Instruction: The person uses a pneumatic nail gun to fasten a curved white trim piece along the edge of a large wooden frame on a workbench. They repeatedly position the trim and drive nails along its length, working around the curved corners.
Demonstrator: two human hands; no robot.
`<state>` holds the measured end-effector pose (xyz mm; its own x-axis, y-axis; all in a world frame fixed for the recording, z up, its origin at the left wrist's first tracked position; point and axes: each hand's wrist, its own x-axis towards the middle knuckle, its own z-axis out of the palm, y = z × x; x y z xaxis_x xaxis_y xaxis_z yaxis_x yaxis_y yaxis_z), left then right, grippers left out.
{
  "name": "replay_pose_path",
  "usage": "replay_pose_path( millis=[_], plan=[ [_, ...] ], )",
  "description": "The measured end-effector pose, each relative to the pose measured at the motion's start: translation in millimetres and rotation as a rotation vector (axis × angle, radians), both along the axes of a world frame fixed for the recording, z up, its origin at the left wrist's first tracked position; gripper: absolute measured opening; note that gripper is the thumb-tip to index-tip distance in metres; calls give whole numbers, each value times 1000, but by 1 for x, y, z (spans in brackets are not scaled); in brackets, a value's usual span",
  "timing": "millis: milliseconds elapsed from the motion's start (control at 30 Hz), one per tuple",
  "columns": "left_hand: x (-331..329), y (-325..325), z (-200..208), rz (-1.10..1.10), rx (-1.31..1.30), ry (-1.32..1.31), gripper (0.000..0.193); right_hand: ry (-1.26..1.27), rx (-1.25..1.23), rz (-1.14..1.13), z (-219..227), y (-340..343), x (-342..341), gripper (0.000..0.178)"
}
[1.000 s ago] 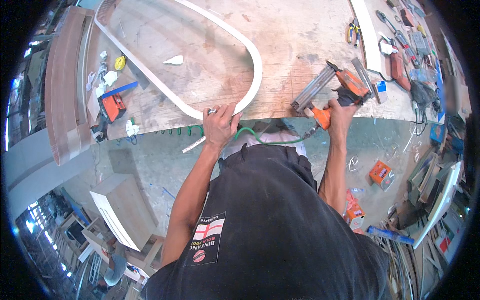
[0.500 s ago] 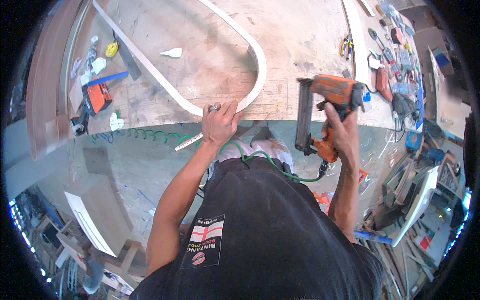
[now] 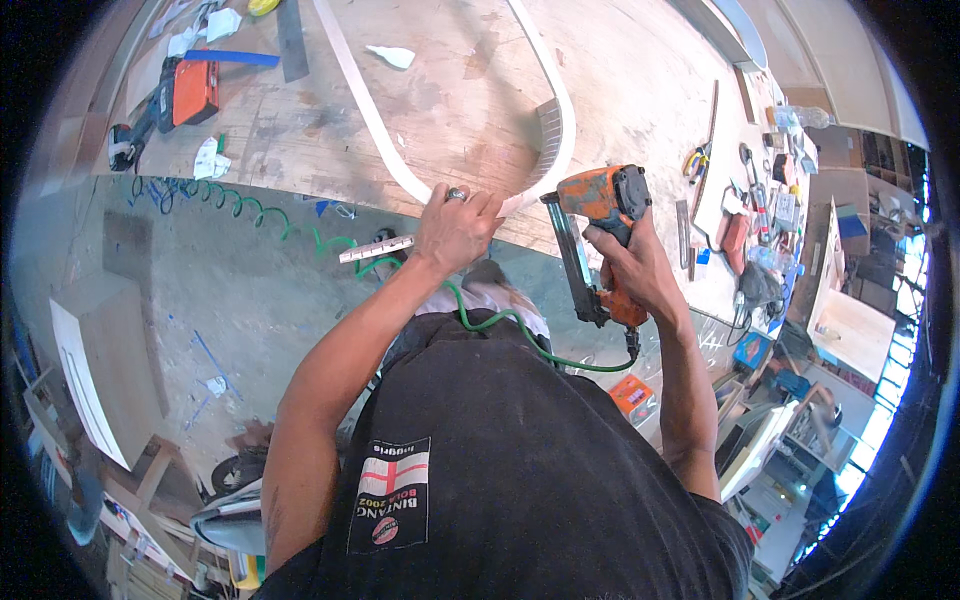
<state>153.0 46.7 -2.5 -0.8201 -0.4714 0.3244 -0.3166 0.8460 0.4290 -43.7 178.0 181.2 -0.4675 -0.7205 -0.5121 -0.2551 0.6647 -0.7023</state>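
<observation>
A pale wooden strip [image 3: 371, 110], bent into a rounded loop, stands on its edge on the workbench [image 3: 270, 150]. Rows of slits show inside its right bend. My left hand [image 3: 455, 232], a ring on one finger, grips the strip where its ends come together at the bench's front edge. A short slitted end [image 3: 375, 249] sticks out beside that wrist, past the edge. My right hand [image 3: 640, 265] is wrapped around the handle of an orange and black nail gun [image 3: 604, 196]. The gun's nose is close to the strip's right bend. My left fingertips are partly hidden.
A green coiled air hose [image 3: 520, 318] runs from the gun across my waist to the left. An orange box-like tool [image 3: 195, 92] and a blue strip [image 3: 232, 57] lie at the bench's left. Pliers [image 3: 696, 160] and assorted tools lie right. A white-faced box [image 3: 90, 385] stands on the floor.
My right hand has brought the nail gun left, nearer the strip and my left hand. The view has turned and shifted. My left hand keeps its hold on the strip.
</observation>
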Motion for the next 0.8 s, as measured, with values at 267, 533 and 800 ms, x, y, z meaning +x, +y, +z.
replay_pose_path(
  millis=[267, 533, 800],
  plan=[
    [1, -1, 1, 3, 20, 10, 25, 95, 16, 112, -5, -2, -8, 67],
    [1, 0, 2, -1, 25, -31, 21, 82, 127, 93, 0, -8, -4, 71],
    [1, 0, 3, -9, 53, -36, 23, 47, 75, 65, 0, -3, 0, 76]
  ],
)
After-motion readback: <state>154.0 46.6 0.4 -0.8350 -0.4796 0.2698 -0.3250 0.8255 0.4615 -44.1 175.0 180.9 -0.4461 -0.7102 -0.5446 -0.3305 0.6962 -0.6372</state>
